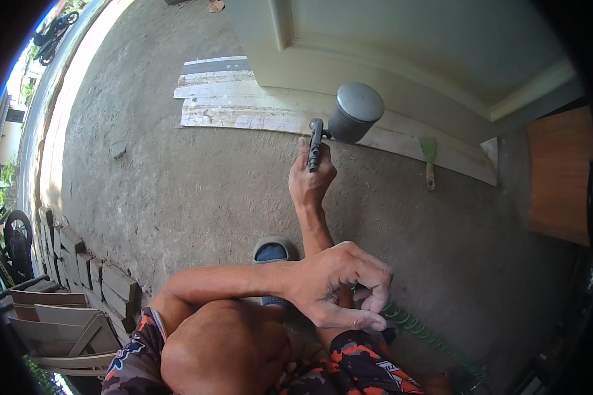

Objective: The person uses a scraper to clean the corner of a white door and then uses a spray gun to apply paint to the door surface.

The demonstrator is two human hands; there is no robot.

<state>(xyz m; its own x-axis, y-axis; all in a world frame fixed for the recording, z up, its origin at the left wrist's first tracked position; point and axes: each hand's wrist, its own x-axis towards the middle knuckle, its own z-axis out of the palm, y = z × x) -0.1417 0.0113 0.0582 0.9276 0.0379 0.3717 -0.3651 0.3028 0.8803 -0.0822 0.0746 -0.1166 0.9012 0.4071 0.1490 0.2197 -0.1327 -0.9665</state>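
Note:
My right hand (312, 173) is wrapped around a spray gun (316, 143), whose round grey metal paint cup (358, 111) sits to its right. The gun is held in front of a pale painted panel (400, 64) with raised moulding. My left hand (348, 291) crosses over my right forearm, its fingers curled and thumb extended. Whether anything thin lies between those fingers cannot be made out. A green coiled air hose (425, 333) passes behind the left fingers and runs down to the right.
White-stained boards (222, 111) lie on the concrete under the panel's edge. A green putty knife (428, 160) rests partly on them. A brown wooden board (561, 177) is at the right. Concrete blocks (116, 286) and wooden pieces (69, 331) are stacked at lower left.

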